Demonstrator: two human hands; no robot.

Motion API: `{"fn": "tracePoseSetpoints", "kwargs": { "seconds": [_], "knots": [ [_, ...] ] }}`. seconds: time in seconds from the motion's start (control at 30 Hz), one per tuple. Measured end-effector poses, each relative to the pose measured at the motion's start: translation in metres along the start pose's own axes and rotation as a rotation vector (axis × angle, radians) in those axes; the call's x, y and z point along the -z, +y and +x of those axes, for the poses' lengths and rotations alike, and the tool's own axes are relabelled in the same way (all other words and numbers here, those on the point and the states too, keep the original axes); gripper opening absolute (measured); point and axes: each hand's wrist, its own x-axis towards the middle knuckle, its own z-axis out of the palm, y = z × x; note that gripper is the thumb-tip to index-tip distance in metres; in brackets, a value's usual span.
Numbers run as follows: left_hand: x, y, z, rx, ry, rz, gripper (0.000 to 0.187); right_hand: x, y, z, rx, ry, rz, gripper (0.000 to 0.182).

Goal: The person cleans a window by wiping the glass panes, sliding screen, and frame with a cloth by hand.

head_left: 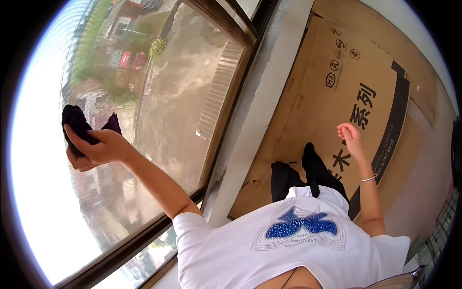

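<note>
My left hand (pixel 105 148) is raised at the far left, its fingers wrapped round a dark, bunched cloth (pixel 75 121). A loose corner of the cloth sticks up beside the thumb. Hand and cloth are up against the large window (pixel 178 91), overlapping its pane in this view. On the other side, my right hand (pixel 353 140) hangs over the printed cardboard with its fingers curled in and nothing showing in them. A thin bracelet (pixel 368 178) circles that wrist.
Flattened cardboard (pixel 308 101) with black printing covers the floor under my feet. A pale sill (pixel 257 103) runs between it and the dark window frame (pixel 231 115). Outside the glass lie ground and buildings far below. Glasses (pixel 409 278) show at the bottom right edge.
</note>
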Motion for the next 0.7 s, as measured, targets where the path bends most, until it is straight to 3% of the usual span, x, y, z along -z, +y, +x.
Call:
{"fn": "tracePoseSetpoints", "kwargs": {
  "seconds": [0.1,0.2,0.27,0.37,0.47,0.6,0.7],
  "knots": [
    [-0.014,0.038,-0.022,-0.011,-0.101,0.000,0.046,0.003,-0.002,0.014,0.008,-0.019,0.018,0.019],
    [-0.029,0.079,-0.154,-0.281,-0.474,0.136,0.044,-0.001,0.000,0.020,-0.034,-0.014,-0.009,0.019],
    [-0.015,0.102,-0.259,-0.415,-0.802,-0.029,0.039,-0.001,0.007,0.017,-0.090,-0.002,-0.022,0.019],
    [0.014,0.112,-0.375,-0.361,-1.432,-0.291,0.034,0.009,0.022,0.023,-0.056,-0.041,-0.079,0.019],
    [0.011,0.120,-0.364,-0.178,-1.480,-0.405,0.042,0.021,0.025,0.041,-0.119,0.031,-0.080,0.019],
    [-0.026,0.109,-0.208,-0.177,-0.774,-0.111,0.040,0.013,-0.007,0.079,-0.127,0.053,-0.099,0.020],
    [-0.059,0.080,-0.059,-0.043,-0.216,0.033,0.041,-0.007,-0.056,0.101,-0.025,0.021,-0.136,0.020]
  ]
}}
